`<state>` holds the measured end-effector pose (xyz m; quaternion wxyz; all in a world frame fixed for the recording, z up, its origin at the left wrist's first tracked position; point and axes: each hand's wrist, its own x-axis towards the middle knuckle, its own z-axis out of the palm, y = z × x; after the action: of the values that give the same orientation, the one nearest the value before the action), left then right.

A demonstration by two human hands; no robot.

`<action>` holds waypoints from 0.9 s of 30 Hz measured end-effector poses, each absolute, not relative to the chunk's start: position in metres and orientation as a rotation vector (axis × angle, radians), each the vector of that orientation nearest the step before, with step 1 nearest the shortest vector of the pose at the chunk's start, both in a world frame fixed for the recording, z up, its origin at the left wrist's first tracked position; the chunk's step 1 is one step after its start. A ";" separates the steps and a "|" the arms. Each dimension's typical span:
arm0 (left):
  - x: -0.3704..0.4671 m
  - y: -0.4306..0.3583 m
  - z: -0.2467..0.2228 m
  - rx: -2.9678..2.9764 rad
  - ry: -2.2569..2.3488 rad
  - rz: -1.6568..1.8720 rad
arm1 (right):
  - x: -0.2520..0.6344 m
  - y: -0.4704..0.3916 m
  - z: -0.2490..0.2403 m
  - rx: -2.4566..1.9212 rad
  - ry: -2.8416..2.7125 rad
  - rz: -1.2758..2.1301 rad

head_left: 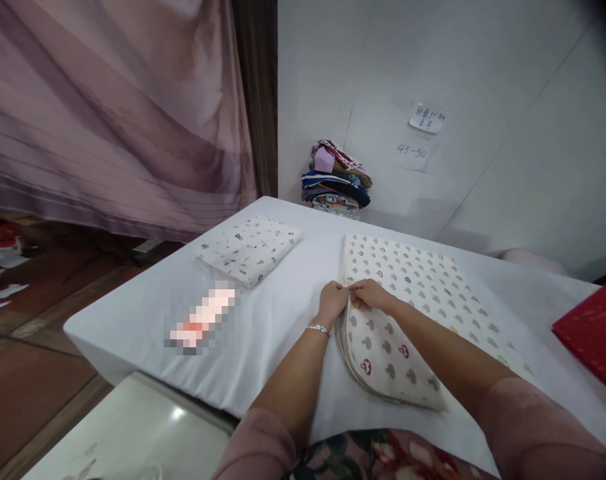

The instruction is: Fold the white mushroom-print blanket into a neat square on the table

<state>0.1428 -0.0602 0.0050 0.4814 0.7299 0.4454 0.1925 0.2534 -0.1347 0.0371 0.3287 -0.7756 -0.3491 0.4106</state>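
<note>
A cream cloth with a mushroom print (423, 287) lies in folded layers on the white-covered table (293, 307). At its left edge my left hand (334, 300) pinches the layers, a silver bracelet on that wrist. Right beside it, my right hand (370, 295) has its fingers closed on the same edge, from the cloth's upper side. Below my hands the near part of the cloth curves down toward me, its stacked layers showing along the edge. Farther left lies a second folded cloth (253, 247), white with small grey prints, touched by neither hand.
A blurred-out item (203, 319) lies on the table's left part. Folded clothes (337, 177) are stacked by the wall behind. Red fabric (595, 330) is at the right edge. A pale glossy surface (137, 427) stands at the lower left; a pink curtain (117, 113) hangs behind.
</note>
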 end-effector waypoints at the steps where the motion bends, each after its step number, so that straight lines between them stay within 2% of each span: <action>1: 0.143 -0.060 0.006 1.779 1.089 0.473 | 0.252 -0.135 0.036 -2.043 -0.963 1.054; 7: 0.143 -0.061 0.006 1.797 1.094 0.484 | 0.249 -0.140 0.029 -2.116 -1.284 0.872; 13: 0.141 -0.063 0.003 1.873 1.109 0.486 | 0.280 -0.166 0.012 -2.192 -1.642 0.150; 19: 0.140 -0.070 0.002 2.041 1.148 0.432 | 0.310 -0.215 -0.006 -2.688 -1.497 0.037; 22: 0.141 -0.070 0.003 2.070 1.176 0.403 | 0.306 -0.218 -0.010 -2.619 -1.596 0.006; 27: 0.140 -0.068 0.005 2.076 1.171 0.418 | 0.302 -0.212 0.002 -2.545 -1.569 0.326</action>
<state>0.1405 -0.0679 0.0050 0.3533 0.8027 0.4526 0.1616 0.3022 -0.2117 0.0020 0.0669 -0.8443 -0.5205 0.1080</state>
